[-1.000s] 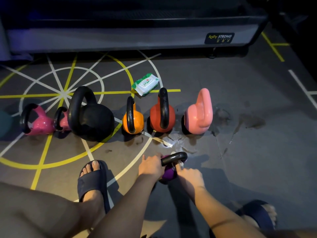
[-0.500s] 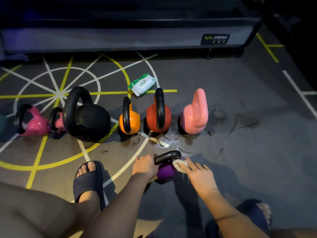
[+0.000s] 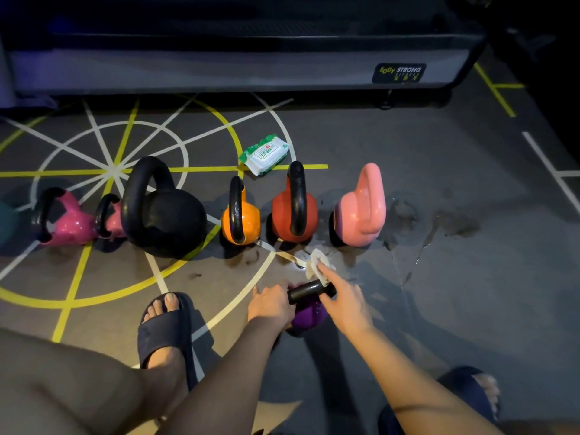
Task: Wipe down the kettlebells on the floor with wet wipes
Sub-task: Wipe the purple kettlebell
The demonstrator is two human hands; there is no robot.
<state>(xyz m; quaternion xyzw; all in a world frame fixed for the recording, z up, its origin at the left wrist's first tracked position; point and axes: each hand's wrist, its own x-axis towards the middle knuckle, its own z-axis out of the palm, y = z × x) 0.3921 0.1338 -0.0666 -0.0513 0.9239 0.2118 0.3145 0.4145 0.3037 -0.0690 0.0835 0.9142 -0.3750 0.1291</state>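
A small purple kettlebell (image 3: pixel 309 315) with a black handle stands on the floor in front of me. My left hand (image 3: pixel 270 304) grips its left side near the handle's end. My right hand (image 3: pixel 343 298) pinches a crumpled white wet wipe (image 3: pixel 317 262) just beyond the handle's right end. Behind stand a row of kettlebells: pink (image 3: pixel 361 211), red (image 3: pixel 293 211), orange (image 3: pixel 241 219), large black (image 3: pixel 164 215) and two magenta ones (image 3: pixel 70 226). A green and white wipe pack (image 3: pixel 263 155) lies behind the row.
A long grey platform (image 3: pixel 238 64) runs along the back. Wet patches (image 3: pixel 439 224) mark the floor right of the pink kettlebell. My sandalled feet are at the lower left (image 3: pixel 166 334) and lower right (image 3: pixel 464 400). Yellow and white lines cross the floor.
My right hand has moved up from the kettlebell's body, carrying the wipe past the handle's right end. My left hand has stayed on the kettlebell.
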